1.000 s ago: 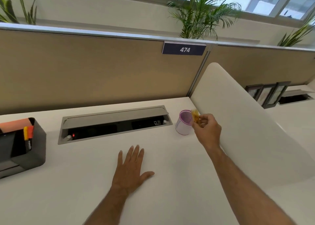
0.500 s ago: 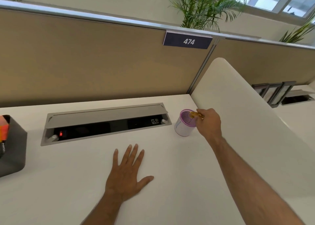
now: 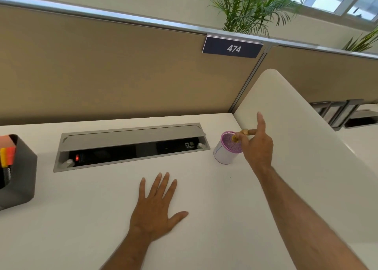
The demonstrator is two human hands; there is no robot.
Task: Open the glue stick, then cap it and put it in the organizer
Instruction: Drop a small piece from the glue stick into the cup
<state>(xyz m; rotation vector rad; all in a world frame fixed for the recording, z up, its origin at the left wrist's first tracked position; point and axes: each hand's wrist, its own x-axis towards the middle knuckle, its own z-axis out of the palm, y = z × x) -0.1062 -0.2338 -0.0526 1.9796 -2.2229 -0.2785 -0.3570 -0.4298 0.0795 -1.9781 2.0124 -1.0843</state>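
The yellow glue stick (image 3: 234, 139) stands inside the pink-rimmed mesh cup organizer (image 3: 224, 154) at the desk's back right, with only its top showing above the rim. My right hand (image 3: 258, 147) hovers just right of the cup; its fingers are spread, the index finger points up, and the fingertips sit close to the stick's top without gripping it. My left hand (image 3: 155, 210) lies flat on the white desk, palm down, fingers apart and holding nothing.
A grey cable tray (image 3: 131, 145) with its lid open is set into the desk behind my left hand. A dark grey box (image 3: 20, 177) with orange and yellow items stands at the left edge. A white curved divider (image 3: 302, 137) rises on the right, with tan partition panels behind.
My right hand lowered the glue stick into the pink cup and spread its fingers off it. The camera view shifted slightly. My left hand stayed flat on the desk.
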